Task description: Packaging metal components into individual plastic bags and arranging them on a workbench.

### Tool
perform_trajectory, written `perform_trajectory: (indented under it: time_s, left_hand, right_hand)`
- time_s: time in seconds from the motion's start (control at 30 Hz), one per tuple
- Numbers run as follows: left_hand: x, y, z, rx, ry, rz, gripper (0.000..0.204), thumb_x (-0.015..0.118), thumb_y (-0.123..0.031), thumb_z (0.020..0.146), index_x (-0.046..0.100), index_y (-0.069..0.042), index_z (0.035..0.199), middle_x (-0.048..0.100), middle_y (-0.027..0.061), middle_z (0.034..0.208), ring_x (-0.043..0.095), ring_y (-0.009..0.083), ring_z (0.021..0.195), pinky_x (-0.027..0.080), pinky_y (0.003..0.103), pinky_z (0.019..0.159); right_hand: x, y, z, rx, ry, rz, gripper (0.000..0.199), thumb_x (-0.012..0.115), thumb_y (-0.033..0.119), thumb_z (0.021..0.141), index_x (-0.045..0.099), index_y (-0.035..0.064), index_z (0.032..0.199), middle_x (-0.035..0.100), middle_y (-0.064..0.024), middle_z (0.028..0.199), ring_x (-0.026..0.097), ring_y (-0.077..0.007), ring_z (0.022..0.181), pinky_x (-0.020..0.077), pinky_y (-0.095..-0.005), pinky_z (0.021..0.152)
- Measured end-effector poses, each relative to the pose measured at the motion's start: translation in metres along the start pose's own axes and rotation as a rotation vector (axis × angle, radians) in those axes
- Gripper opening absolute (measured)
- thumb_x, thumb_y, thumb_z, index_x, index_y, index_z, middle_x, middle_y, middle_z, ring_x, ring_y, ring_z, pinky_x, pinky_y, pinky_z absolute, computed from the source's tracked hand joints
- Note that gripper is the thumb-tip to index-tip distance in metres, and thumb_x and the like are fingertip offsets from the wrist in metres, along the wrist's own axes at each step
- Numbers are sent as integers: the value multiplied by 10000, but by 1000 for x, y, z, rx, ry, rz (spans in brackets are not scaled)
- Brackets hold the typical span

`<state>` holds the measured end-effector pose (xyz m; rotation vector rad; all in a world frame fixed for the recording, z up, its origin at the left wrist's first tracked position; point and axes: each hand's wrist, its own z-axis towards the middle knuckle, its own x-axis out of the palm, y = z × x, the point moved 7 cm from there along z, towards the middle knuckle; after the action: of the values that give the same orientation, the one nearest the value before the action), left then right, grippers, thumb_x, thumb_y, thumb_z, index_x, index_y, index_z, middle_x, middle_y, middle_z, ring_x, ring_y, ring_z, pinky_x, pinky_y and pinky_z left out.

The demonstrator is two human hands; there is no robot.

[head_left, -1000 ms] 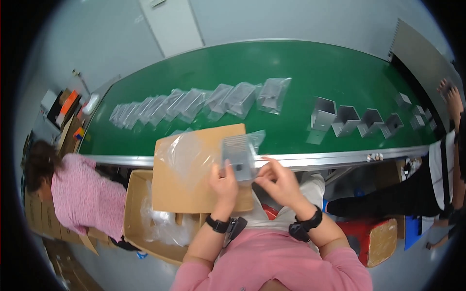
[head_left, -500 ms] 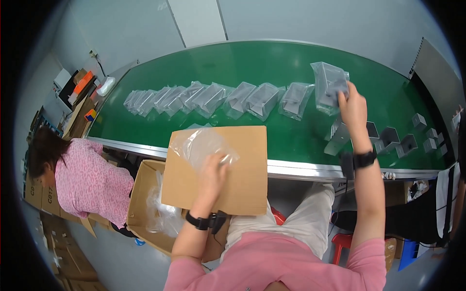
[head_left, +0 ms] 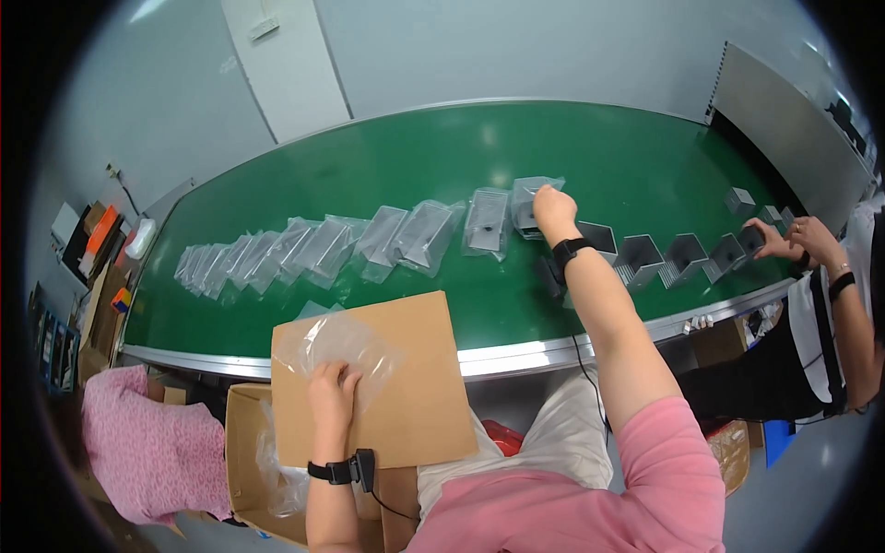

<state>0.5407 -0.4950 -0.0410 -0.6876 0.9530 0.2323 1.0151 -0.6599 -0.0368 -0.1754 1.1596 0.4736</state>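
Observation:
At the right end of a row of bagged grey boxes on the green table, my right hand grips a clear-bagged grey box from above. The box rests at the table's surface, and part of it is hidden behind my fingers. My left hand has its fingers curled on a flat clear plastic bag. That bag lies on a brown cardboard sheet in front of me. Several bagged grey boxes lean side by side across the table to the left.
Unbagged grey finned boxes stand in a row to the right. There a co-worker's hands handle another one. An open carton with plastic bags is at my left, beside a person in pink. The table's metal edge runs before me.
My right hand has lowered the bagged box from above the table to the row's right end. My left hand stays on the bag. My view has shifted right, showing a co-worker's hands.

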Motion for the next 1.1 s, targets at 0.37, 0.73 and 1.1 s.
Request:
perform_trajectory:
  time_s: [0.37,0.73,1.1]
  left_hand:
    - [-20,-2,2,-125,-127,-22,101,624,-71,841,651,18,881,643,211,873,614,395,812,485,428,702]
    - [-12,-62,-13,-26,25,-200,327,758,-126,741,635,-18,1025,603,180,1068,596,357,970,489,407,797]
    - [21,-62,-46,166,231,-140,223,734,-122,752,651,-18,931,609,133,942,588,317,877,487,388,767]
  right_hand:
    - [-79,-30,-32,-292,446,-109,318,732,269,765,686,-19,892,665,-224,980,639,-379,940,531,-452,797]
    - [-102,-35,-78,-423,131,-100,31,640,35,742,648,29,771,669,-172,800,659,-337,839,534,-440,693]
    - [-136,-8,-201,-216,215,893,192,713,123,787,587,-21,761,563,-120,616,518,-193,545,402,-311,524]
